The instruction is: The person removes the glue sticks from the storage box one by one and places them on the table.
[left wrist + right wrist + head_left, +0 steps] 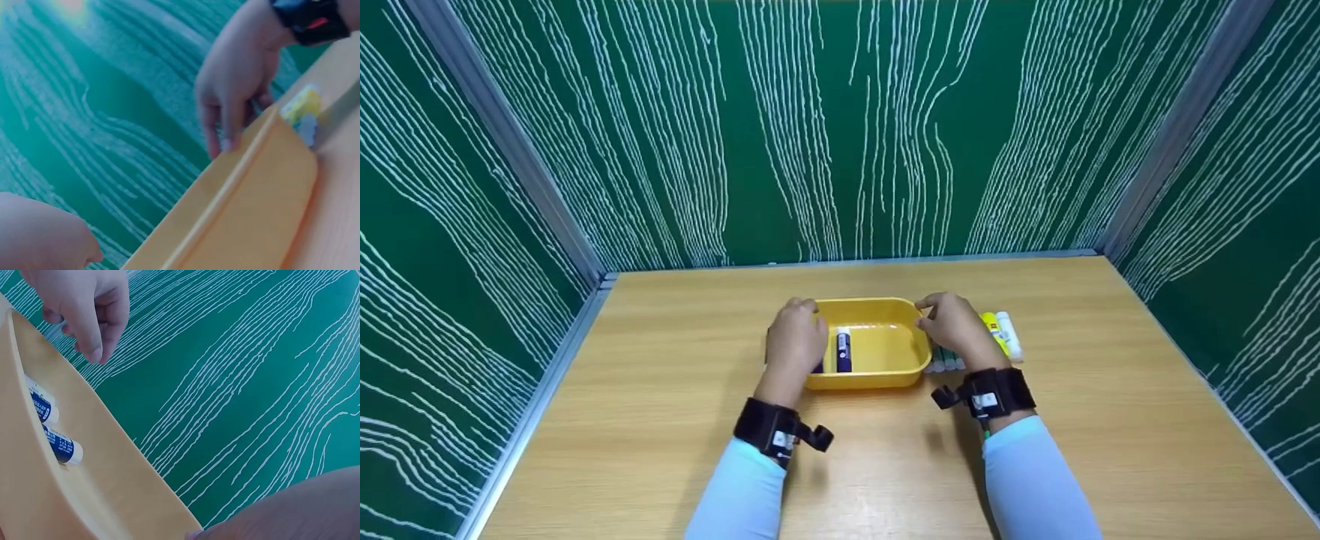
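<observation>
A yellow plastic tray [868, 381] sits on the table between the two hands. Inside it lie two dark blue glue sticks [62, 448] with white ends; the head view shows one glue stick [844, 351] plainly and the other mostly behind my left hand. My left hand [796, 337] hangs over the tray's left end, its fingers [93, 349] pointing down above the rim with nothing seen between them. At the right end, my right hand [956, 326] pinches the rim, thumb and fingers [228, 135] about the corner.
Beside the tray's right end, partly under the right hand, lie several green tubes [949, 361]. Further right are a yellow tube [996, 330] and a white tube [1009, 335]. Green walls [840, 135] with white lines enclose the wooden table [660, 420] at the back and sides.
</observation>
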`<state>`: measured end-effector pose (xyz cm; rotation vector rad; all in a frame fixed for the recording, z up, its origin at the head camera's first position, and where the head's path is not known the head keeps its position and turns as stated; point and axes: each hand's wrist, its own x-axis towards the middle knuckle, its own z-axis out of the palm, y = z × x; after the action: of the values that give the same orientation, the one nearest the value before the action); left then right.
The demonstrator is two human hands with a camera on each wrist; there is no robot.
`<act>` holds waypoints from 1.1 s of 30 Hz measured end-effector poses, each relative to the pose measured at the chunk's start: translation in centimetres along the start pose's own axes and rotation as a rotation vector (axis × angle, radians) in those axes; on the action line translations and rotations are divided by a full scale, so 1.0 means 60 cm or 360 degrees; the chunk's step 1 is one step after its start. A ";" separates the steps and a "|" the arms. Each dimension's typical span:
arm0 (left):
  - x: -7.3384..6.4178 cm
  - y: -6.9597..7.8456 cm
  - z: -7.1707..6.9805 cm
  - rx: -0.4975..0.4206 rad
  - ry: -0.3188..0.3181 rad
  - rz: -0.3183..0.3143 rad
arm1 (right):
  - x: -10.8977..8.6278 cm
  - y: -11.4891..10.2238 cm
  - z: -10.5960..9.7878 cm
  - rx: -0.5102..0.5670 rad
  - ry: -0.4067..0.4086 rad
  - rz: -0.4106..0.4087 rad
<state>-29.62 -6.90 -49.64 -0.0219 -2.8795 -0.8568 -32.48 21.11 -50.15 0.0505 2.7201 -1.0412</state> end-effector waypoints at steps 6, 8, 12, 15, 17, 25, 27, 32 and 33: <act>-0.002 0.024 0.029 0.0046 -0.0143 -0.0037 | 0.001 -0.001 0.002 0.0031 -0.0007 -0.0004; -0.001 0.031 0.037 0.0083 -0.0193 -0.0074 | 0.001 -0.001 0.003 0.0038 -0.0006 -0.0009; 0.004 0.047 0.046 0.0156 -0.0261 -0.0171 | 0.001 0.000 0.003 0.0046 -0.0005 -0.0011; 0.009 0.056 0.053 0.0183 -0.0284 -0.0205 | 0.000 0.000 0.003 0.0050 -0.0002 -0.0003; 0.013 0.059 0.059 0.0215 -0.0279 -0.0185 | 0.000 0.001 0.003 0.0043 0.0013 -0.0017; 0.017 0.055 0.083 0.0378 -0.0270 -0.0116 | -0.003 -0.001 0.006 0.0025 0.0042 -0.0054; 0.017 0.054 0.085 0.0386 -0.0276 -0.0112 | -0.003 -0.002 0.006 0.0028 0.0032 -0.0031; 0.017 0.053 0.085 0.0381 -0.0298 -0.0100 | -0.003 -0.004 0.003 0.0039 0.0012 0.0010; 0.017 0.052 0.084 0.0381 -0.0306 -0.0098 | -0.003 -0.005 0.002 0.0047 0.0007 0.0018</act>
<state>-31.11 -1.53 -51.99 0.0102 -3.1590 -0.5398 -32.29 20.84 -50.01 0.0729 2.7052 -1.0796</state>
